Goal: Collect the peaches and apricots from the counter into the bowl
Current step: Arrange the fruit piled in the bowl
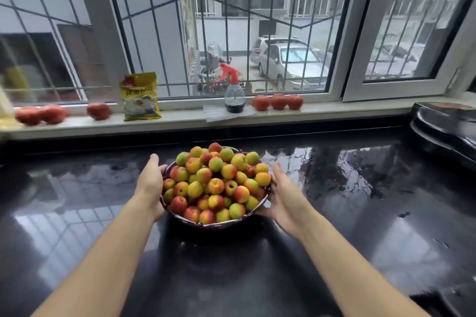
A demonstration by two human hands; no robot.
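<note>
A dark bowl [180,215] is sitting on the glossy black worktop [360,213], near its middle and a little toward the window. It is heaped well above its rim with small round fruit [215,183], yellow, green and red, the pile standing in a mound.

The left hand [150,183] is lying against the bowl's left side, palm turned inward, fingers [154,159] mostly straight and reaching forward along the rim; the thumb is resting at the rim's edge. The right hand [286,195] is lying against the bowl's right side in the same way, palm inward, fingers [277,168] stretched forward and relaxed, its lower edge touching the rim. Neither hand is curling round the bowl: both are flat and open, cupping it from the two sides. Both bare forearms are reaching in from the bottom corners.

Behind the worktop a pale sill [180,121] is running under the barred window [231,20]. On the sill, from left to right, are lying two red fruits [41,114] touching each other, one red fruit [98,110] apart from them, a yellow packet [141,96] standing upright, a clear spray bottle [234,92] with a red trigger head, and three red fruits [277,101] in a close row. A black appliance [443,126] is sitting at the right end of the worktop. Parked cars [291,64] are showing through the glass.
</note>
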